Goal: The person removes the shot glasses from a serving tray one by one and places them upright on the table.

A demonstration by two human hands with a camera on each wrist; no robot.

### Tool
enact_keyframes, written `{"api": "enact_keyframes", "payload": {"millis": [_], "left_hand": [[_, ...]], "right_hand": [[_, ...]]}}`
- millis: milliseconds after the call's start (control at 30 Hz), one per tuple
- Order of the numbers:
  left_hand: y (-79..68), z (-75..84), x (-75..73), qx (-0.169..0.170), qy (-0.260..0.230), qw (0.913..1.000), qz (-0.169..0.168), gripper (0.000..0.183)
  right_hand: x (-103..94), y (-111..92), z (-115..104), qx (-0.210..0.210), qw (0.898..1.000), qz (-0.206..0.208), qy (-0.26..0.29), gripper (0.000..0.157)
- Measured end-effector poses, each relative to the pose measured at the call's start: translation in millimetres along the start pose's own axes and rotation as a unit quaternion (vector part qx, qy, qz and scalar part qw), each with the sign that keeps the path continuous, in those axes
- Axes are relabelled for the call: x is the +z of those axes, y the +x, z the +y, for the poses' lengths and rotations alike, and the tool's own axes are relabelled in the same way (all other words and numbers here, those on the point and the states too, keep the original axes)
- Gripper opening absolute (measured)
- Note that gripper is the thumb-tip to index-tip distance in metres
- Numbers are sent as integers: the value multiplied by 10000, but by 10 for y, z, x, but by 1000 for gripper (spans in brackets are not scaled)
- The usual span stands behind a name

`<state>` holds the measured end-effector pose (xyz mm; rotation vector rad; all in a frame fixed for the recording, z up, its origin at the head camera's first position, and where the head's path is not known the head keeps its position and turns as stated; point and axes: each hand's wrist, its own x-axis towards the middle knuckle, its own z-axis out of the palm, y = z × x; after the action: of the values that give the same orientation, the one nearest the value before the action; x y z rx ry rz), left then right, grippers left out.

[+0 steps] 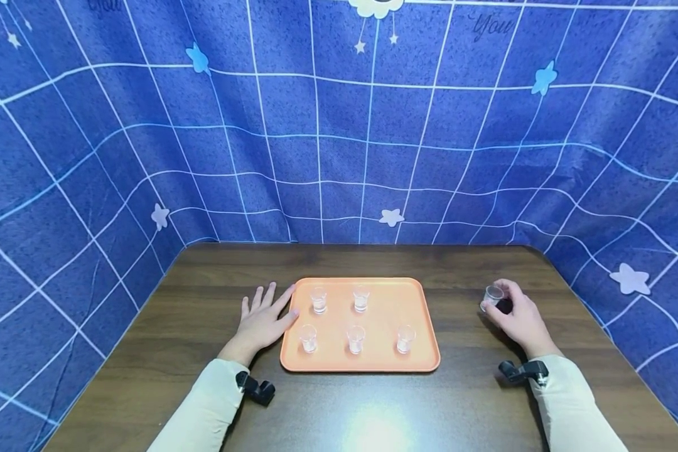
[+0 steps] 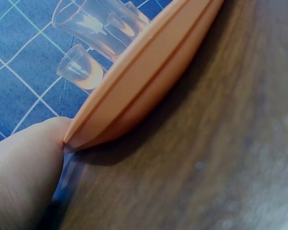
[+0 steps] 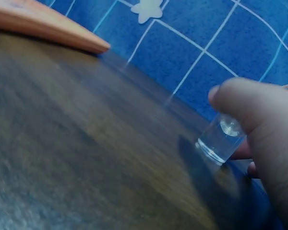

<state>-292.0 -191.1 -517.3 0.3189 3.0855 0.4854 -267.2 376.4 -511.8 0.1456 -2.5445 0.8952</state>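
Note:
An orange tray (image 1: 378,323) lies on the table with several small clear shot glasses, among them one shot glass (image 1: 405,339) at its front right. My left hand (image 1: 262,323) is spread flat at the tray's left side, thumb and index finger touching the rim. In the left wrist view the thumb (image 2: 29,163) meets the tray's corner. Over at the right, my right hand (image 1: 520,317) pinches another shot glass (image 3: 221,139) between thumb and fingers. That glass is upright or nearly so, close above the wood; whether its base touches the table I cannot tell.
The brown wooden table (image 1: 463,402) reaches back to a blue curtain (image 1: 339,157) with white grid lines and stars. A black wrist strap (image 1: 254,386) sits on the left sleeve, and a similar strap (image 1: 522,371) on the right.

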Motion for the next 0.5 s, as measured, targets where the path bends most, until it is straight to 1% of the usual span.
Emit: {"api": "enact_keyframes", "payload": {"millis": [67,133,267,333,400,500], "left_hand": [[0,3,-1,1,7,10000,-3,68],[1,5,-6,10,-8,10000,5,68],[3,12,-25,13,-54,10000,23,67],[2,18,-31,28,-65,10000,40,67],[-1,21,-32,29,-61,10000,45,67],[-4,21,-24,39,-63,9999,71,66]], "right_hand": [[2,5,-18,-30,9999,82,61,59],[27,19,-33,-172,9993,305,121,61],[133,62,-108,-738,9924,974,126,57],[198,80,-178,-983,9877,1216,93,55],[263,93,-257,-1188,9834,1364,114,54],[353,106,-375,-1514,9778,1438,187,52]]}}
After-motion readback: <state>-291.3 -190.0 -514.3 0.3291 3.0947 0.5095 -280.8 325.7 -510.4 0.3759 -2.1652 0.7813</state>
